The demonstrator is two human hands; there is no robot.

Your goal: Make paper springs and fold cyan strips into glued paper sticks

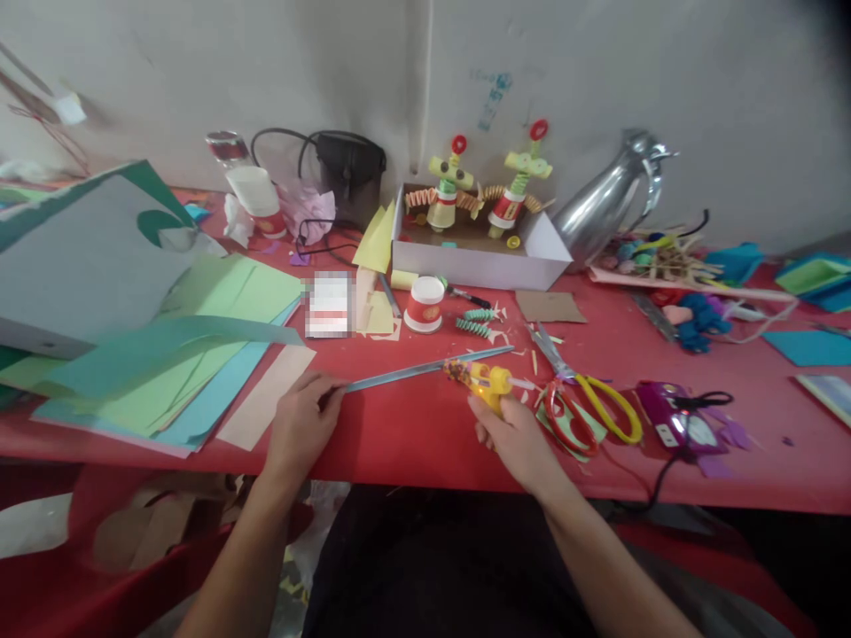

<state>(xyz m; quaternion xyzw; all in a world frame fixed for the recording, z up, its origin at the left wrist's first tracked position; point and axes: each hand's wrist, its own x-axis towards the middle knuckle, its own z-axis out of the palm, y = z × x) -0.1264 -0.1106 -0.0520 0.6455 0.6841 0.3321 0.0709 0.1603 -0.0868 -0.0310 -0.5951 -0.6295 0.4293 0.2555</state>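
I find my left hand [304, 424] pinching the grey strip [397, 376] and my right hand [511, 434] gripping the yellow tool [490, 382]; I advise steadying the strip.

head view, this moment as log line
left hand: at end of grey strip | right hand: holding yellow gun-shaped tool | paper cup: beyond grey strip

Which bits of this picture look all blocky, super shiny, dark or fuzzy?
In the head view, the white-and-red rectangular item is broken into blocky squares, so its details are lost; in the head view, bright glare streaks the silver metal jug; in the head view, the top right corner goes dark, and the yellow plastic glue gun looks slightly fuzzy.
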